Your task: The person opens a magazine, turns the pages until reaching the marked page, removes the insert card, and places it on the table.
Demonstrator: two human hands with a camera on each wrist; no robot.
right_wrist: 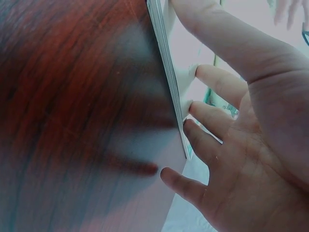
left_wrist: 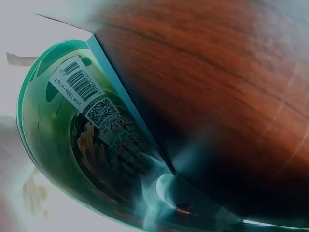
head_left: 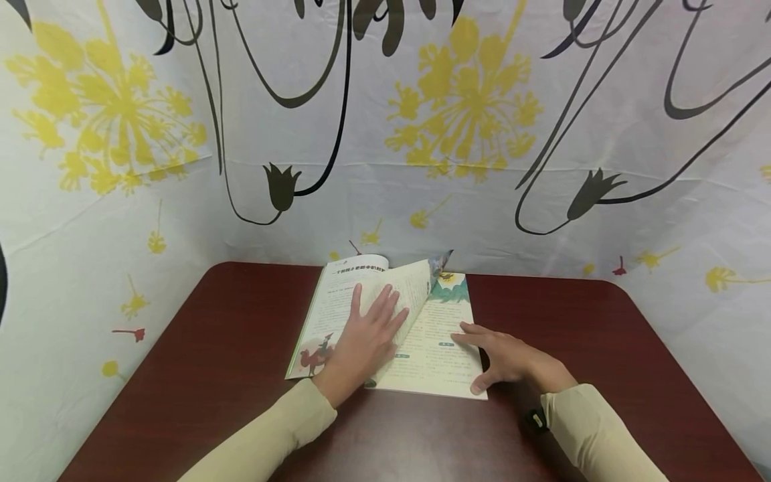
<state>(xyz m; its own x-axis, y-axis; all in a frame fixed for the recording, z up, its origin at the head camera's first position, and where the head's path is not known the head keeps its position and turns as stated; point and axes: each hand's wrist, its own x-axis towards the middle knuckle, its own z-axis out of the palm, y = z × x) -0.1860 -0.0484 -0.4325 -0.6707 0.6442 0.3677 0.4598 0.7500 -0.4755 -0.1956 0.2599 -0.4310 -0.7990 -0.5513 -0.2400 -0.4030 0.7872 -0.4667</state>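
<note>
Dark-red table (head_left: 211, 375), open book (head_left: 434, 348) — left hand (head_left: 367, 341) flat, right hand (head_left: 512, 361) spread.

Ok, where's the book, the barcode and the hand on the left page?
book (head_left: 442, 355), head view, bare right page.
barcode (left_wrist: 79, 84), left wrist view, middle of the white sticker.
left hand (head_left: 364, 341), head view, back of the hand.
</note>
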